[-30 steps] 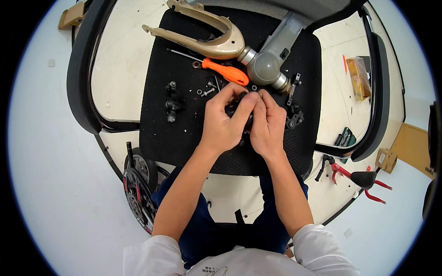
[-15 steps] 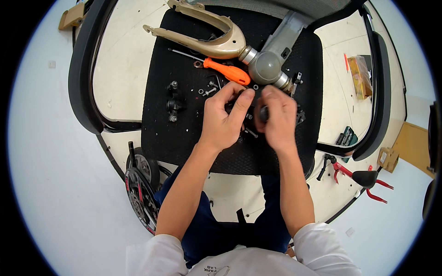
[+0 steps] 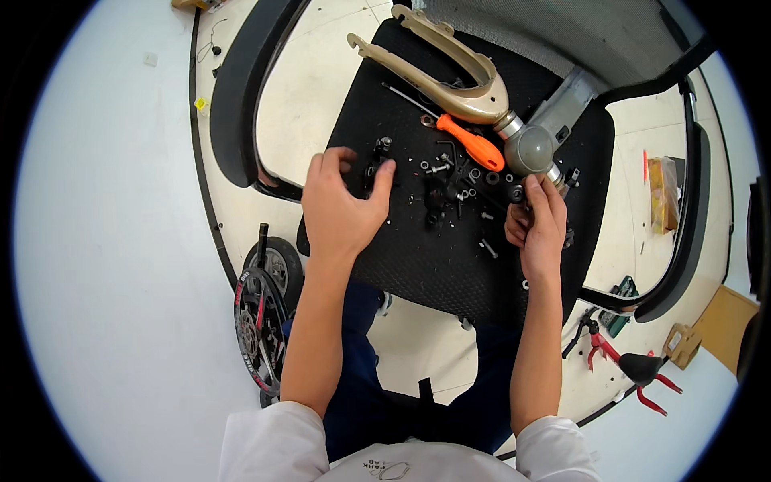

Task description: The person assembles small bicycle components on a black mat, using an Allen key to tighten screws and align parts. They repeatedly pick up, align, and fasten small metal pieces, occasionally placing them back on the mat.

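Observation:
My left hand [image 3: 345,201] has its thumb and fingers apart around the near-left side of a black metal part with silver bolt ends [image 3: 384,146], which lies on the chair seat; whether it touches the part cannot be made out. My right hand [image 3: 540,229] pinches a small black round part [image 3: 515,193] between thumb and fingers, just in front of the grey metal joint. Between the hands lie a black part [image 3: 438,197], several washers and bolts, and a hex key [image 3: 450,146]. Behind them lies a screwdriver [image 3: 470,143] with an orange handle.
A gold fork [image 3: 458,100] with a grey rounded joint [image 3: 530,149] lies across the back of the black seat [image 3: 418,277]. Armrests [image 3: 241,96] flank it. On the floor are wheels [image 3: 273,273] at left, a red frame piece [image 3: 618,365] and a cardboard box [image 3: 683,345] at right.
The view has swung, so the chair appears further right. My hands have moved apart: the left opened toward the black part with silver bolt ends, the right kept the small round part.

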`<move>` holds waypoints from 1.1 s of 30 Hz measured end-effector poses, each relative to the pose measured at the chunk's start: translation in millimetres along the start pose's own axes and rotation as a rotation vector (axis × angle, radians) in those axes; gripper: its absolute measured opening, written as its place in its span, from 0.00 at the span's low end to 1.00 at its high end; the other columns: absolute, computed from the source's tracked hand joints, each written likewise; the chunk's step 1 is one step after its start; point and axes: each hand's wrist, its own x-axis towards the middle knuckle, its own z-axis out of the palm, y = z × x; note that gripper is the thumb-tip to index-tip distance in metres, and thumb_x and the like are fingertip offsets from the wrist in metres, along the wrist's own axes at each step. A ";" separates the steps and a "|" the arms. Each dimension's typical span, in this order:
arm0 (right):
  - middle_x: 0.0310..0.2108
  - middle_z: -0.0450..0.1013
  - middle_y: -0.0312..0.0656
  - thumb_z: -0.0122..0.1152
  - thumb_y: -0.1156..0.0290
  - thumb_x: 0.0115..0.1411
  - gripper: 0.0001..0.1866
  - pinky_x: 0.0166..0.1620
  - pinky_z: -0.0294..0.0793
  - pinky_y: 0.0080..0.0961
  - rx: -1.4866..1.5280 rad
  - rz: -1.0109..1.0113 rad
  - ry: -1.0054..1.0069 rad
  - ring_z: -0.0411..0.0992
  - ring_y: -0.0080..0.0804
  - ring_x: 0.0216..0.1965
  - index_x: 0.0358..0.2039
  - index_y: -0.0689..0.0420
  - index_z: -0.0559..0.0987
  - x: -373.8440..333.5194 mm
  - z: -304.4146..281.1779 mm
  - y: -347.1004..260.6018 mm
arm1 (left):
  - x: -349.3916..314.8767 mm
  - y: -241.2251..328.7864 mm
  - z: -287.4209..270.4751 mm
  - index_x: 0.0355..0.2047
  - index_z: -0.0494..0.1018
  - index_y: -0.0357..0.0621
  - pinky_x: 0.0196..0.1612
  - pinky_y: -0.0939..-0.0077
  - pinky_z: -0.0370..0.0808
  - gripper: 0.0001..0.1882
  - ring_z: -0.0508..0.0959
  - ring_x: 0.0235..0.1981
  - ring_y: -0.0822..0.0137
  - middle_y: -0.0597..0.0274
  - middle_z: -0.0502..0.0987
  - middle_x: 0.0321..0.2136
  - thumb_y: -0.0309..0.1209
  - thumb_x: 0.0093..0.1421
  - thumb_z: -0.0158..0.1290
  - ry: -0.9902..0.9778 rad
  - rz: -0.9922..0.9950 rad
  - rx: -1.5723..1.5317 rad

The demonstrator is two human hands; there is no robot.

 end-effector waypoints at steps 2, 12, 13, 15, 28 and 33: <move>0.15 0.52 0.26 0.50 0.62 0.69 0.12 0.16 0.46 0.15 -0.021 -0.019 -0.019 0.49 0.12 0.13 0.30 0.54 0.67 -1.0 2.3 1.3 | -6.7 -4.6 4.1 0.34 0.73 0.34 0.33 0.66 0.72 0.23 0.74 0.30 0.57 0.53 0.72 0.29 0.42 0.50 0.64 -0.132 -0.083 0.013; 0.16 0.64 0.31 0.57 0.66 0.66 0.10 0.16 0.53 0.15 -0.085 0.003 -0.135 0.56 0.14 0.13 0.36 0.61 0.73 -1.6 14.6 11.5 | -15.4 13.2 17.6 0.37 0.68 0.35 0.38 0.70 0.75 0.22 0.80 0.32 0.58 0.50 0.78 0.33 0.30 0.48 0.67 -0.265 -0.046 -0.285; 0.17 0.65 0.33 0.57 0.66 0.66 0.11 0.16 0.55 0.15 -0.107 -0.002 -0.136 0.58 0.14 0.13 0.37 0.62 0.73 -1.1 17.3 12.5 | -15.3 11.0 17.2 0.38 0.68 0.34 0.38 0.71 0.76 0.23 0.80 0.32 0.59 0.50 0.78 0.34 0.30 0.47 0.67 -0.287 -0.039 -0.266; 0.18 0.69 0.36 0.58 0.67 0.65 0.11 0.16 0.58 0.16 -0.155 -0.009 -0.127 0.61 0.16 0.13 0.39 0.64 0.74 0.0 20.6 15.7 | -15.5 5.2 19.5 0.40 0.68 0.33 0.38 0.73 0.76 0.25 0.81 0.33 0.61 0.49 0.79 0.36 0.30 0.46 0.68 -0.338 -0.025 -0.233; 0.27 0.76 0.46 0.58 0.76 0.62 0.11 0.19 0.68 0.17 0.005 -0.004 -0.300 0.67 0.20 0.17 0.43 0.66 0.72 -1.9 32.7 12.0 | -7.6 21.1 27.4 0.45 0.64 0.37 0.35 0.82 0.74 0.23 0.77 0.34 0.76 0.57 0.77 0.34 0.20 0.51 0.61 -0.404 -0.144 -0.892; 0.26 0.75 0.43 0.59 0.78 0.61 0.10 0.19 0.64 0.15 0.010 -0.069 -0.299 0.66 0.18 0.17 0.43 0.66 0.72 -3.1 33.1 10.4 | -11.6 32.0 28.4 0.47 0.63 0.35 0.39 0.80 0.77 0.23 0.79 0.35 0.73 0.56 0.77 0.36 0.17 0.51 0.57 -0.496 -0.107 -0.889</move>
